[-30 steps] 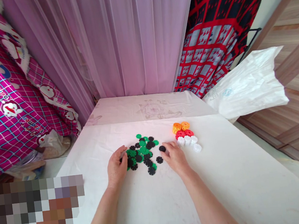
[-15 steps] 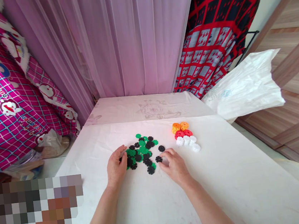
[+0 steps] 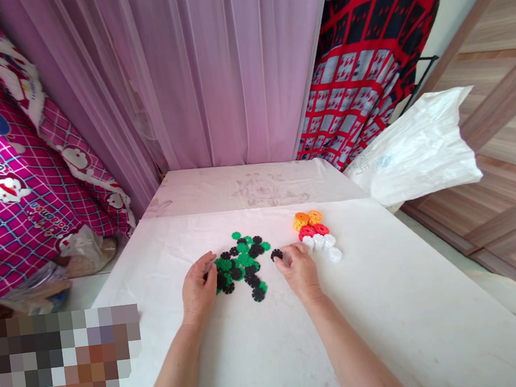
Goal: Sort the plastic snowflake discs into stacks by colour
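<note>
A heap of green and black notched plastic discs (image 3: pixel 245 260) lies mid-table. At the heap's left edge rests my left hand (image 3: pixel 199 289), its fingers curled toward the thumb with something dark partly showing between them. To the right of the heap, my right hand (image 3: pixel 300 270) has thumb and fingertips closed at a black notched disc (image 3: pixel 277 254); whether another disc lies under it is hidden. Just beyond that hand are sorted groups: orange discs (image 3: pixel 301 220) in stacks, red discs (image 3: pixel 313 231) in front of them, and white discs (image 3: pixel 329 242) nearest to me.
A white cloth covers the table (image 3: pixel 276 353), with a flowered strip (image 3: pixel 261 187) at its far end. Behind hangs a purple curtain (image 3: pixel 234 66). A white bag (image 3: pixel 415 147) stands at the right edge, and pink patterned fabric (image 3: pixel 41 168) hangs at the left.
My right hand has moved away from me to where a lone black disc lay; two separate black discs there now show as one. My left hand has stayed by the heap.
</note>
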{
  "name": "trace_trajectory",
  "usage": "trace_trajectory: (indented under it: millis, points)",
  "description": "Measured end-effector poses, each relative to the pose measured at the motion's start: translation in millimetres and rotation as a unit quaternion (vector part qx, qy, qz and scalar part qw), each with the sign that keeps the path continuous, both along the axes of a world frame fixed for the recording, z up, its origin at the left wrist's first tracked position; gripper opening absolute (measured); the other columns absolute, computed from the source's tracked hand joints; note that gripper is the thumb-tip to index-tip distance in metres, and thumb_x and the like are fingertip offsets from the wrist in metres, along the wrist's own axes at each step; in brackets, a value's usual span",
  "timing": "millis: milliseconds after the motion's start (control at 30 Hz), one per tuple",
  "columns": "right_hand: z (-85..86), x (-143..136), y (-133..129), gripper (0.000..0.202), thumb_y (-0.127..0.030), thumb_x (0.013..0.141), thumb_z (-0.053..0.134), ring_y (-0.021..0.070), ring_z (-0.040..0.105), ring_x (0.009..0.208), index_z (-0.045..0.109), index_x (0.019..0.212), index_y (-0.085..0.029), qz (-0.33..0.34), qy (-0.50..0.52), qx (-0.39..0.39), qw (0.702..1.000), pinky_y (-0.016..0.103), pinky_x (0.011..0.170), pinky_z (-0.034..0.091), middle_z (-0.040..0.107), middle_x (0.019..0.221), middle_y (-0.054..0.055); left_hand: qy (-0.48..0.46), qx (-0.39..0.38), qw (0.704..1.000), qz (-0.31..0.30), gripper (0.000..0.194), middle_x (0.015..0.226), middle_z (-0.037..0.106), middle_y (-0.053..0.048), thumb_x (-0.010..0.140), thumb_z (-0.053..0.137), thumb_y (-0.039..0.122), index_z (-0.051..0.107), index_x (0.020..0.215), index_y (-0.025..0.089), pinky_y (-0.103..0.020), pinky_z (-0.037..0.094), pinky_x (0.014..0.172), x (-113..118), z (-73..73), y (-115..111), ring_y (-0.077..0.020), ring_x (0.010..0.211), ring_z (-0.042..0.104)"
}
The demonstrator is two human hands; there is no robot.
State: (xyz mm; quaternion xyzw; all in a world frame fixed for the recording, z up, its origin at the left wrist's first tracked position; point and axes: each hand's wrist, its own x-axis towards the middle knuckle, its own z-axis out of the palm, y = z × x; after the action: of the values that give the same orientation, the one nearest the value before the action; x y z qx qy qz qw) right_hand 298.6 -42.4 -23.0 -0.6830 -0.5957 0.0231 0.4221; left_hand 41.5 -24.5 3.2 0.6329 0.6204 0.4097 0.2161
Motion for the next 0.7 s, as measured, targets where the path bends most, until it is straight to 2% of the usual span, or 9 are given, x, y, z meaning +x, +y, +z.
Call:
trace_trajectory:
  millis: [133,367,500,600,700]
  points:
    - [0.0,-1,-1,0.018,-0.034,0.082,0.060,0.0171,0.055,0.079,0.069,0.086,-0.020,0.003,-0.005,-0.015,1.000,0.029,0.073,0.046,0.060,0.091,0.006,-0.007,0.007,1.000,0.004,0.033,0.117,0.074,-0.004,0.085,0.050,0.033,0.071,0.109,0.025,-0.038,0.056,0.093,0,-1.1,1,-0.0204,0.100,0.069]
    - [0.2,0,-1,0.016,-0.031,0.081,0.061,0.0178,0.057,0.080,0.070,0.087,-0.019,0.008,-0.022,-0.022,0.999,0.030,0.073,0.047,0.060,0.092,0.007,-0.020,0.000,1.000,0.004,0.033,0.121,0.072,-0.004,0.084,0.050,0.034,0.071,0.108,0.025,-0.039,0.052,0.100,-1,-2.4,1,-0.0210,0.107,0.068]
    - [4.0,-1,-5,0.018,-0.032,0.083,0.060,0.0153,0.057,0.073,0.070,0.091,-0.019,0.014,-0.018,-0.003,1.000,0.029,0.072,0.048,0.062,0.094,0.007,-0.041,-0.006,0.999,0.016,0.034,0.124,0.071,-0.004,0.085,0.047,0.032,0.071,0.107,0.024,-0.040,0.051,0.103,-1,-3.4,2,-0.0213,0.112,0.066]
    - [9.5,-12,-13,0.018,-0.028,0.085,0.058,0.0128,0.058,0.070,0.071,0.094,-0.021,0.035,-0.033,0.004,0.999,0.026,0.070,0.048,0.064,0.099,0.005,-0.055,-0.001,0.998,0.027,0.035,0.124,0.071,-0.003,0.085,0.044,0.028,0.071,0.107,0.025,-0.039,0.049,0.105,-1,-4.8,3,-0.0206,0.116,0.064]
    - [16.2,-30,-19,0.014,-0.027,0.085,0.060,0.0134,0.063,0.078,0.073,0.091,-0.025,0.075,-0.065,-0.024,0.995,0.024,0.071,0.048,0.067,0.098,0.003,-0.058,0.002,0.998,0.028,0.034,0.123,0.072,-0.002,0.086,0.044,0.028,0.071,0.106,0.025,-0.039,0.049,0.104,-1,-5.8,3,-0.0203,0.115,0.065]
